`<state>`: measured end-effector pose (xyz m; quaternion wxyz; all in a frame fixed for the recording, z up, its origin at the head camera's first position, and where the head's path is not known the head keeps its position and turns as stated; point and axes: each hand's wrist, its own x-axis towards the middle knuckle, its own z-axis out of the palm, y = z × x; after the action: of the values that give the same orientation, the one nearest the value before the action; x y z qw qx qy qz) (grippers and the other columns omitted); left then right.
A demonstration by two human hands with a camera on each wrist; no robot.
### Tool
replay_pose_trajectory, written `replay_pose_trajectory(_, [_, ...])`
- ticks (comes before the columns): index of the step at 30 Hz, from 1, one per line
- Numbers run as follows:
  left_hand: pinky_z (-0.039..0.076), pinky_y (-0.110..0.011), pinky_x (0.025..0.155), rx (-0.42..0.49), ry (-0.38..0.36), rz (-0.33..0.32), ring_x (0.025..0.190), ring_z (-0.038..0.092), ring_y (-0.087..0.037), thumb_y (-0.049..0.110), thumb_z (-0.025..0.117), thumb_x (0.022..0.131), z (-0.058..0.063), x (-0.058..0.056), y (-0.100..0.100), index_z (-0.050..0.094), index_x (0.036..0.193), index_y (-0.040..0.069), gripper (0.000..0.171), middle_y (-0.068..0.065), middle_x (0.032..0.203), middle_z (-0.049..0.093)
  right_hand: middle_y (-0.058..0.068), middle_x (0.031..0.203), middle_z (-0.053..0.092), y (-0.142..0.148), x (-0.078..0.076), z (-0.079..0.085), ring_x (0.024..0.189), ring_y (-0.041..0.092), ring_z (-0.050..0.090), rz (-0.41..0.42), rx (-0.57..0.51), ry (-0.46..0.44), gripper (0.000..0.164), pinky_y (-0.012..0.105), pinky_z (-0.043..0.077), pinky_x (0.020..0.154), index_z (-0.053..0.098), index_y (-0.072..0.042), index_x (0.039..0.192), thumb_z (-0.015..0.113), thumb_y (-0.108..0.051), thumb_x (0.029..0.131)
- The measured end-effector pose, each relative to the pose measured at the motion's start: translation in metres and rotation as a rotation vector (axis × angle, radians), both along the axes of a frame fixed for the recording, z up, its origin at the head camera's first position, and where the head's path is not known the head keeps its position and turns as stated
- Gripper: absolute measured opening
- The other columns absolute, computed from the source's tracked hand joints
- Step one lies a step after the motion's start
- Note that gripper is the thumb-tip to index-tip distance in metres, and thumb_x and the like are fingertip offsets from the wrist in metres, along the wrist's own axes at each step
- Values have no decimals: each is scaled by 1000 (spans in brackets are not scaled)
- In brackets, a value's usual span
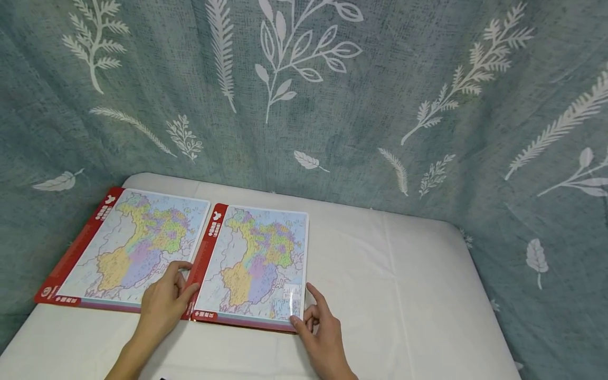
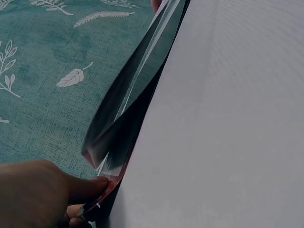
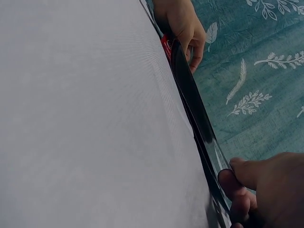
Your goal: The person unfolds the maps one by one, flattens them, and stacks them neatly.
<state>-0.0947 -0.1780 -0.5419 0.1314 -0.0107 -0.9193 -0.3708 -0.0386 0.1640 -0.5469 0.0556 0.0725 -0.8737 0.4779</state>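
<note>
Two printed map sheets with glossy faces and red title bands lie side by side on the white table; in the head view both are turned sideways. My left hand point(image 1: 161, 301) pinches the red left edge of the right-hand map sheet point(image 1: 254, 264), near its lower corner. Its wrist lies over the lower right part of the other map sheet point(image 1: 138, 248). At the opposite edge, my right hand point(image 1: 323, 330) holds the right-hand map sheet, thumb on its lower right corner. The left wrist view shows the left thumb pressed on a red corner point(image 2: 114, 180).
A white cloth-covered table point(image 1: 380, 285) extends to the right of the maps, with rounded far corners. Behind and beside it hangs a green curtain point(image 1: 332, 142) with white leaf prints. A small dark object point(image 1: 163, 378) shows at the bottom edge of the head view.
</note>
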Motion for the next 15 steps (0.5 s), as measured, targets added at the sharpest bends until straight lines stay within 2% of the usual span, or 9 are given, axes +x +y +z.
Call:
replay_pose_trajectory(8, [31,-26,54,9,-2,-9,51,36,0,11,88,84,0,1,-1,64,122,7,45,8,65,49,-17,73,53,4,0,2,64,-2,48,-58,21,-1,64,19,44,62,52,-15,152,81,-23,95])
replay_pose_trajectory(15, [31,-27,54,11,-18,-4,52,36,-1,11,88,85,3,1,0,64,123,7,44,7,65,50,-19,75,54,7,0,-2,64,-4,48,-54,56,73,63,19,44,59,53,-11,152,80,-21,95])
